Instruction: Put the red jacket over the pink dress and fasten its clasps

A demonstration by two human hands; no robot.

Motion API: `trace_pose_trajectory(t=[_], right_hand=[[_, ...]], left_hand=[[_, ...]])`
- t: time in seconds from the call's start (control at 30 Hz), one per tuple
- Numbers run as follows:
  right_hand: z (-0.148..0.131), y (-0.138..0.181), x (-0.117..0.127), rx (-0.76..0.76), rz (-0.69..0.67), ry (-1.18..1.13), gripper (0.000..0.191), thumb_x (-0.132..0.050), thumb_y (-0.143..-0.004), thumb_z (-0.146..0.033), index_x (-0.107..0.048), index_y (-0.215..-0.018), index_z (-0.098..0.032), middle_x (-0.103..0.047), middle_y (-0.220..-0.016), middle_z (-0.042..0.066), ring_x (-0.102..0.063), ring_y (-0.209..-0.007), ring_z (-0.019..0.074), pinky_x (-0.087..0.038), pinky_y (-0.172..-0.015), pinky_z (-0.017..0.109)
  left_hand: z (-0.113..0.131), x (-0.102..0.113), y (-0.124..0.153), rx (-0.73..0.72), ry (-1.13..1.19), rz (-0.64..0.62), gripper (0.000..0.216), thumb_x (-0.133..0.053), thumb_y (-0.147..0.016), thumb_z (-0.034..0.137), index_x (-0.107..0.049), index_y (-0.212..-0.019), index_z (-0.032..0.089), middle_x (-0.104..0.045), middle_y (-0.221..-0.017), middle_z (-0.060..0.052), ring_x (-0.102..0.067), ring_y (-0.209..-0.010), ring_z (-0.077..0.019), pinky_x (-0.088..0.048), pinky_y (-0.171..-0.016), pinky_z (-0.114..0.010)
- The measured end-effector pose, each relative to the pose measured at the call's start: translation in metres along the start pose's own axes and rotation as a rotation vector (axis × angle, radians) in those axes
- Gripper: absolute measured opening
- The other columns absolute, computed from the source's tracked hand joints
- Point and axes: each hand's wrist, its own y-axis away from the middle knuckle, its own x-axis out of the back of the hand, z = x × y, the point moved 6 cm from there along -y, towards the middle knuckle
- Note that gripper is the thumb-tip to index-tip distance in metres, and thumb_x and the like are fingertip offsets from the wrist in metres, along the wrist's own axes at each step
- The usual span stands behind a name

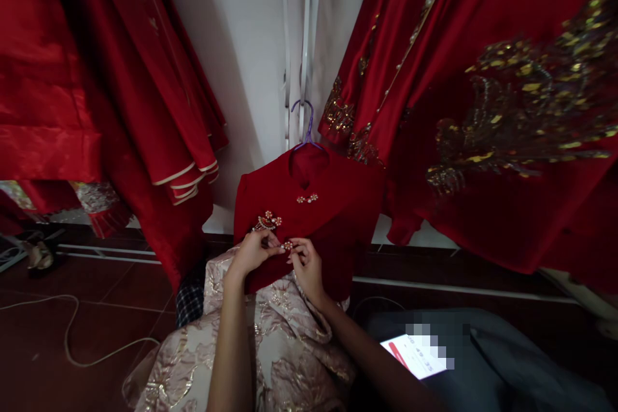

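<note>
A dark red top [333, 206] hangs in front of me on a purple hanger [309, 122]. On its front, a jewelled flower clasp [288, 246] sits between my two hands. My left hand [253, 252] pinches the clasp's left end with thumb and finger. From the other side my right hand [308, 268] closes its fingertips on the right end. Higher up, near the neckline, another jewelled clasp [308, 199] is on the cloth. A fan-shaped beaded ornament [267, 222] lies just above my left hand.
Gold-pink brocade fabric [280, 335] spreads below the top, under my forearms. Red garments [135, 77] hang at the left, and a sequined red garment [483, 219] hangs at the right. A lit phone [410, 355] lies lower right. A pale cable [74, 328] crosses the tiled floor.
</note>
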Motion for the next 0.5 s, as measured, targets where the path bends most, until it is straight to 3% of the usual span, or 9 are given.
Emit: trace_pose_trajectory(t=[0.5], right_hand=[[0.0047,-0.0016,0.0014,-0.001,0.01,0.012,0.021,-0.056,-0.077,-0.026,-0.055,-0.096,-0.019,-0.062,-0.085,0.004,-0.06,-0.071,0.0135,-0.056,-0.058,0.026]], left_hand=[[0.0092,-0.0034,-0.003,-0.07,-0.029,0.059,0.021,-0.064,-0.068,0.032,-0.053,-0.062,0.015,-0.058,-0.062,0.002,-0.053,-0.061,-0.0103,-0.039,-0.058,-0.019]])
